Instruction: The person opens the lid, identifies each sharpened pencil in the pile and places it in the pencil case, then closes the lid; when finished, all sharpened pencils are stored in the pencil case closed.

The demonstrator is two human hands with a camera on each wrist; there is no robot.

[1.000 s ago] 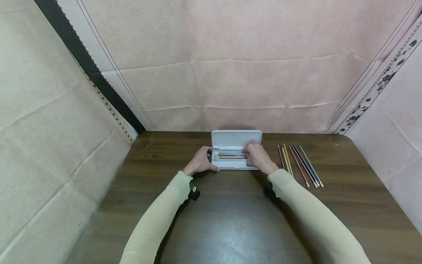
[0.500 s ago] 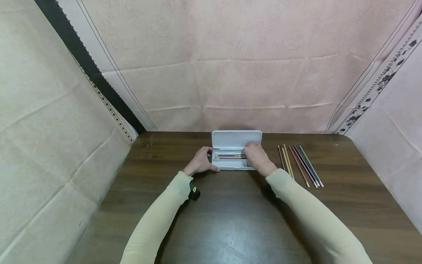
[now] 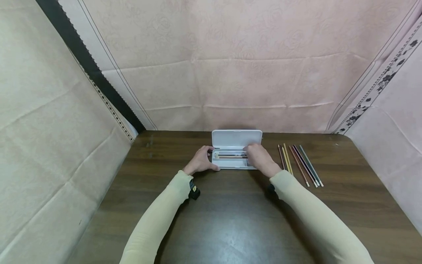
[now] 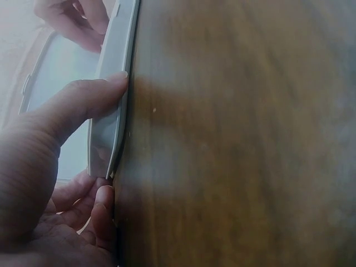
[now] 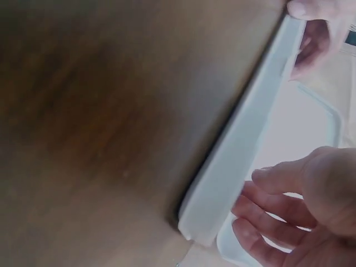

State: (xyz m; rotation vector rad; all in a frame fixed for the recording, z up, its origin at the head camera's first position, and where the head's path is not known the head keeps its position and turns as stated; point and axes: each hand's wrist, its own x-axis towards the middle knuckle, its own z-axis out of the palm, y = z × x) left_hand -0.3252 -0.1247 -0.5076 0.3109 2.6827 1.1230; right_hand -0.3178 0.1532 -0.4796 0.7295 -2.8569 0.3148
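Pencil case point(image 3: 230, 168), white and thin-walled, sits on the far middle of the table point(image 3: 211, 220) with its lid point(image 3: 236, 138) raised along the far edge. Whether it is plastic or painted metal I cannot tell; either way it should be light and fairly stiff, smooth enough to slide if nudged. It would be best held by a short end or along the near wall, rather than by the lid, which would likely flap.

The left hand point(image 3: 202, 160) has such a hold: its thumb presses the near wall by the left corner, and the other fingers bend round the left end, spread about enough to span it. The right hand point(image 3: 258, 158) reaches over the right part of the case, fingers bent inward with a small gap to the thumb; whether they pinch anything cannot be told.

Pencils inside point(image 3: 227, 155) lie lengthwise from left to right, pale ends to the left. Loose pencils point(image 3: 298, 163) lie to the right of the case, slightly fanned, running far to near. All look slim and should be light, stiff and apt to roll; points could snap if dropped. A pinch at mid-shaft would balance each best.
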